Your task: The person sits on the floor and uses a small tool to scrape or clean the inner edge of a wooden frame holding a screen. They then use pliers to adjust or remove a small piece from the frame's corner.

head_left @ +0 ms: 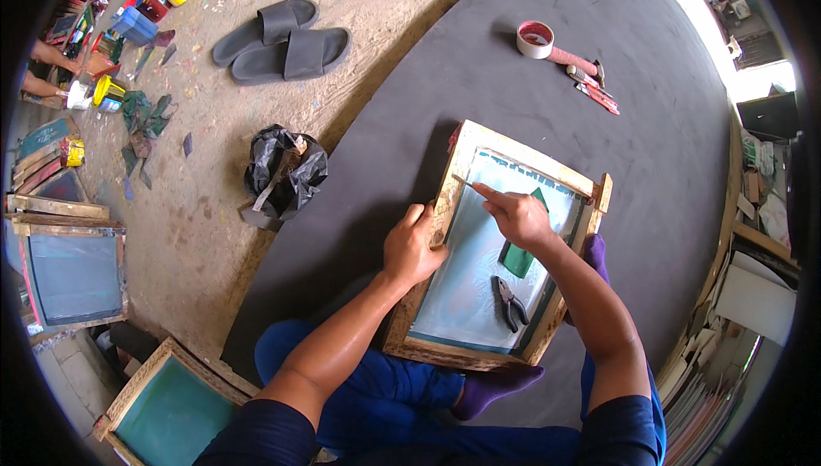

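Observation:
A wooden screen-printing frame (402, 342) with pale mesh rests tilted across my lap. My left hand (413, 248) is closed on its left rail, with the thumb lying on the wood. My right hand (518, 215) reaches over the mesh, its index finger stretched toward the upper part of that rail. It pinches a thin, slender tool (462, 180) whose tip meets the inner edge of the wood; most of the tool is hidden by the fingers. Pliers (511, 304) with dark handles lie on the mesh. Beneath my right wrist is a green piece of material (516, 261), partly covered.
On the dark mat (633, 175) lie a tape roll (535, 39), a hammer (575, 61) and a red cutter (597, 97). A black plastic bag (286, 171) and slippers (291, 43) are to the left. More frames (73, 278) stand far left, near another person's hands (51, 73).

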`<state>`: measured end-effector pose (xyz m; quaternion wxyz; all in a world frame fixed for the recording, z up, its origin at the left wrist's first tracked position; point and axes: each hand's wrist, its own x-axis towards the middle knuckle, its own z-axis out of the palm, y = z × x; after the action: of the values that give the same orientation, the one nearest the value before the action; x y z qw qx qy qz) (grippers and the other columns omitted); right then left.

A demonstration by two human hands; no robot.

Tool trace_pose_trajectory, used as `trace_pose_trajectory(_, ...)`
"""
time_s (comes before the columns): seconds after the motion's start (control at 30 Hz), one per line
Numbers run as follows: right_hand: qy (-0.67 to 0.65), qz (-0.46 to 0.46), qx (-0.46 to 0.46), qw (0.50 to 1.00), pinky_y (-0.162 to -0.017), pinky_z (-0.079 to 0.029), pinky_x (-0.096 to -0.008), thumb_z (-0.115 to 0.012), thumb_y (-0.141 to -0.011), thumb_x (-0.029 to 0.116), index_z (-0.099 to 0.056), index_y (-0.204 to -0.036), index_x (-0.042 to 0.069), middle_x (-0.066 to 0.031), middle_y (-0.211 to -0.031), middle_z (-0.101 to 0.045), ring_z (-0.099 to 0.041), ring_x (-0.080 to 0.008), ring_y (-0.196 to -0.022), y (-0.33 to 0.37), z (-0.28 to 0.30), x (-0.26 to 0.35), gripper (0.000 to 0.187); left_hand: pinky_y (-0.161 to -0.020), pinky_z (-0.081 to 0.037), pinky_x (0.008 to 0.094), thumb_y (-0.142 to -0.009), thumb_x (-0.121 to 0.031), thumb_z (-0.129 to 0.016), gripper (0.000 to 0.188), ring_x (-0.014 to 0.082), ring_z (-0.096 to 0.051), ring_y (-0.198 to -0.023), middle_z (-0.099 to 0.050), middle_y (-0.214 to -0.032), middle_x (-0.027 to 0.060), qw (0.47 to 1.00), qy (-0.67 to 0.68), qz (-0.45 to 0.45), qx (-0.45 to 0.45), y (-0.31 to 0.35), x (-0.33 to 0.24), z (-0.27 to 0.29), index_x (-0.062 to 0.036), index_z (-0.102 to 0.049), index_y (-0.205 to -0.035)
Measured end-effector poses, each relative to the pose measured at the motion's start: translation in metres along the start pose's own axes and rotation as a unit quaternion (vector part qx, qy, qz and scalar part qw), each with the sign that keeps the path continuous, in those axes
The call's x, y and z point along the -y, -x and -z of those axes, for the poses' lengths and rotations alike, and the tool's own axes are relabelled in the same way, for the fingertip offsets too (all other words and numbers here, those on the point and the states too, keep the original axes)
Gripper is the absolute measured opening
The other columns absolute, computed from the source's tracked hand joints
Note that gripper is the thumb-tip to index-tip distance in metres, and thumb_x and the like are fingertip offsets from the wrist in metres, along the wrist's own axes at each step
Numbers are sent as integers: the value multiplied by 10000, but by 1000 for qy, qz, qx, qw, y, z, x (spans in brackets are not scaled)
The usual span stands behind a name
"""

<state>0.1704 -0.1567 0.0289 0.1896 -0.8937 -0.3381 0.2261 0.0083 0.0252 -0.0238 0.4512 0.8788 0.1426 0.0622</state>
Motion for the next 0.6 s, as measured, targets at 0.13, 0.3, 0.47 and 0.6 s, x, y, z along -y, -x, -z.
trace_pose_trajectory(0.13, -22, -33, 41, 998, -824, -609, -427, -688, -1002, 177, -715, -1387, 235, -211, -1040, -779, -760, -382, -885, -3, 15, 5, 391, -782, -588, 453, -690, -112, -809, 661, 378, -699, -959, -624, -1108, 163, 1000, -6, -10, -10, -1, -3, 2, 51, -629, -1304)
trace_pose_trajectory(0.3, -268, 14, 55, 962, -805, -590, -380, -667, -1043, 200, -690, -1420, 131, -84, -1009, -810, -730, -219, -823, -19, -3, -14, 384, -799, -589, 458, -688, -139, -828, 683, 378, -699, -986, -629, -1138, 164, 1000, -4, 4, 11, -3, -2, 1, 50, -625, -1312)
trace_pose_trajectory(0.47, -214, -81, 87, 970, -742, -552, -349, -661, -1047, 182, -700, -1419, 171, -63, -869, -747, -631, -155, -734, -25, 7, 3, 374, -806, -590, 454, -696, -153, -842, 692, 376, -700, -988, -629, -1141, 160, 1000, 2, 6, 17, -1, -1, 3, 30, -628, -1329)
trace_pose_trajectory(0.6, -99, 24, -34, 994, -770, -575, -358, -683, -1029, 206, -725, -1388, 265, -97, -896, -781, -702, -201, -748, -12, -3, -1, 367, -803, -589, 452, -698, -148, -841, 685, 372, -701, -979, -630, -1135, 153, 1000, 6, 10, 6, -2, -4, 2, 26, -631, -1326)
